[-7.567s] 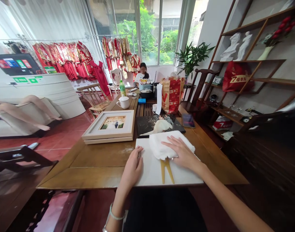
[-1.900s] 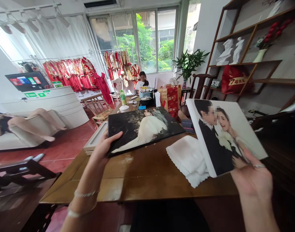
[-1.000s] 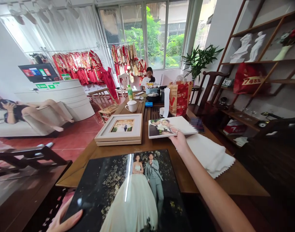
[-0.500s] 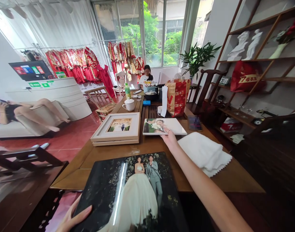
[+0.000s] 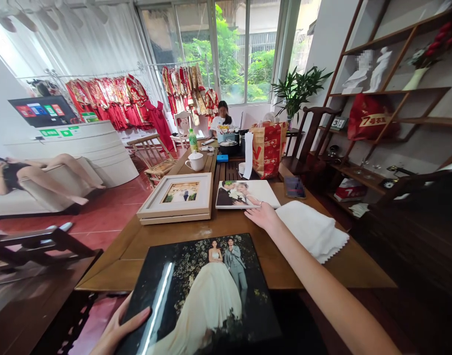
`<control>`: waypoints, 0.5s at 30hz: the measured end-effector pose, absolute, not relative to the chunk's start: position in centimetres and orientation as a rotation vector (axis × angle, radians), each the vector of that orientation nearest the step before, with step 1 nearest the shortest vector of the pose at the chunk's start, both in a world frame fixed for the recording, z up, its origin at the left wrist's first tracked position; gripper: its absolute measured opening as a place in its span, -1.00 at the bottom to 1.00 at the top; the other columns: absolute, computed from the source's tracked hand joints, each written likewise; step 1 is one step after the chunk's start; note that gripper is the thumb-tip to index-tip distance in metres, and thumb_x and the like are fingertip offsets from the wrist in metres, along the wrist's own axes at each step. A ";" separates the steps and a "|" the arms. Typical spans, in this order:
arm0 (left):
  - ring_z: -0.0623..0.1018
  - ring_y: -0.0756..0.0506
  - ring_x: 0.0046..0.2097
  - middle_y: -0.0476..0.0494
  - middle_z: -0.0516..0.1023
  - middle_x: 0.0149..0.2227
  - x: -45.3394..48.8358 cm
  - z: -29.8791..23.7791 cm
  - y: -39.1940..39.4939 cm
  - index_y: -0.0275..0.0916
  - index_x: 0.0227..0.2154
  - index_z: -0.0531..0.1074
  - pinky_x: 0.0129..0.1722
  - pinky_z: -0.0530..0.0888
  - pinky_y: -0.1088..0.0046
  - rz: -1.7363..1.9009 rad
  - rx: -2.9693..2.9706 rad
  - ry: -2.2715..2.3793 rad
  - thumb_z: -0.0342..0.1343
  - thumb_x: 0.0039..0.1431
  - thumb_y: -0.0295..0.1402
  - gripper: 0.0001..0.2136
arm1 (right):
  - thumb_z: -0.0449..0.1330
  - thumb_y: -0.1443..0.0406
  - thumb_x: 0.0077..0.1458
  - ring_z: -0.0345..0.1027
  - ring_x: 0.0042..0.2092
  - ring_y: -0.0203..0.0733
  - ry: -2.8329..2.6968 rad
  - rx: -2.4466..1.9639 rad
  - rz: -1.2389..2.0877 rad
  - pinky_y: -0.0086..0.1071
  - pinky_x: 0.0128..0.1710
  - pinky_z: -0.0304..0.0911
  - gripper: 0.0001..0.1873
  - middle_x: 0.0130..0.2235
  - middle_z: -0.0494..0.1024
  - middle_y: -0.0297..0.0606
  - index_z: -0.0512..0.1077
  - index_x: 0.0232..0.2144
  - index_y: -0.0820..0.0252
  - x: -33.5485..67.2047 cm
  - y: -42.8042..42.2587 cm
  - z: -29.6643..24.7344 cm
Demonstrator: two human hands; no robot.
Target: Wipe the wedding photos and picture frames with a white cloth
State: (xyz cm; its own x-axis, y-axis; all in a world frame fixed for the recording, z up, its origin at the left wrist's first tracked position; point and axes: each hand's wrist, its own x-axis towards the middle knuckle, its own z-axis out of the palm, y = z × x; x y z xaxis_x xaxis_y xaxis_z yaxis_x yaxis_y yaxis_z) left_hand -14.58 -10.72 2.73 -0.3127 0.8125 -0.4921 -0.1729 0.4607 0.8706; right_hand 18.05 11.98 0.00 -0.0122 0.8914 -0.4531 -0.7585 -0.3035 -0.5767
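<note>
My left hand [image 5: 127, 323] grips the lower left edge of a glossy dark wedding photo panel [image 5: 211, 296], thumb on top and fingers beneath. The panel is tilted toward me in front of the table's near edge. My right hand [image 5: 260, 215] reaches across the table, fingers stretched out, at the near edge of a flat white-bordered wedding photo piece [image 5: 272, 195]; whether it is an album or a board I cannot tell. Left of that, a light wooden picture frame [image 5: 207, 197] lies on top of another. A folded white cloth [image 5: 309, 227] lies beside my right forearm.
A wooden table [image 5: 137, 256] stretches ahead. On it stand a lidded white cup [image 5: 195, 161], a green bottle [image 5: 192, 140], a blue box [image 5: 222, 158] and a red-brown paper bag [image 5: 268, 150]. A person [image 5: 223, 121] sits at the far end; another reclines on the left sofa [image 5: 26, 197].
The picture on top of the white-bordered piece differs, now showing a dark suit. My right hand's fingers have spread at its edge. The dark panel stays in my left hand.
</note>
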 end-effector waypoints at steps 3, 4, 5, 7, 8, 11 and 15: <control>0.63 -0.29 -0.22 -0.10 0.65 -0.21 -14.8 2.5 -10.5 -0.10 0.12 0.27 -0.34 0.59 0.39 1.076 0.572 1.628 0.45 -0.50 -0.13 -0.06 | 0.13 0.19 0.19 0.36 -0.09 -0.11 -0.264 -0.976 1.711 -0.12 -0.14 0.35 -0.65 0.00 0.39 -0.17 0.31 0.00 0.20 19.3 10.7 1.0; 0.62 -0.29 -0.19 -0.11 0.64 -0.18 -14.9 2.4 -10.4 -0.11 0.10 0.29 -0.33 0.59 0.39 1.076 0.577 1.650 0.44 -0.48 -0.13 -0.09 | 0.13 0.20 0.19 0.37 -0.09 -0.11 -0.297 -0.987 1.725 -0.12 -0.14 0.35 -0.65 0.00 0.40 -0.17 0.32 -0.01 0.21 19.8 10.2 1.4; 0.61 -0.29 -0.15 -0.12 0.63 -0.15 -14.9 2.2 -10.3 -0.12 0.08 0.31 -0.32 0.59 0.40 1.076 0.588 1.673 0.43 -0.45 -0.14 -0.12 | 0.12 0.21 0.20 0.37 -0.09 -0.11 -0.335 -0.993 1.733 -0.13 -0.15 0.35 -0.67 -0.01 0.41 -0.15 0.33 -0.02 0.23 20.2 9.6 1.9; 0.59 -0.29 -0.10 -0.15 0.60 -0.10 -14.8 2.1 -10.0 -0.16 0.05 0.35 -0.30 0.58 0.41 1.070 0.629 1.709 0.41 -0.41 -0.15 -0.19 | 0.09 0.30 0.20 0.39 -0.09 -0.09 -0.428 -0.986 1.730 -0.15 -0.14 0.37 -0.74 -0.04 0.44 -0.07 0.37 -0.09 0.32 21.1 8.1 3.0; 0.58 -0.29 -0.09 -0.16 0.59 -0.09 -14.8 2.1 -9.9 -0.18 0.03 0.36 -0.29 0.58 0.41 1.060 0.657 1.724 0.40 -0.39 -0.15 -0.22 | 0.08 0.37 0.18 0.40 -0.07 -0.08 -0.484 -0.971 1.719 -0.17 -0.11 0.37 -0.78 -0.06 0.46 -0.03 0.39 -0.13 0.36 21.7 7.2 3.7; 0.59 -0.29 -0.10 -0.18 0.58 -0.08 -14.5 2.4 -9.6 -0.20 -0.04 0.40 -0.27 0.57 0.40 1.041 0.768 1.780 0.39 -0.38 -0.12 -0.28 | 0.13 0.49 0.02 0.38 0.00 -0.06 -0.677 -0.913 1.657 -0.15 0.03 0.29 -0.75 -0.07 0.51 -0.03 0.45 -0.20 0.33 24.7 4.3 5.3; 0.59 -0.28 -0.11 -0.19 0.59 -0.10 -14.2 2.5 -9.0 -0.18 -0.09 0.40 -0.25 0.57 0.39 1.062 0.905 1.820 0.38 -0.37 -0.07 -0.33 | 0.27 0.44 -0.17 0.32 0.07 0.11 -1.499 -1.181 1.228 0.12 0.16 0.04 -0.60 -0.03 0.53 -0.13 0.51 -0.18 0.17 31.5 0.7 5.1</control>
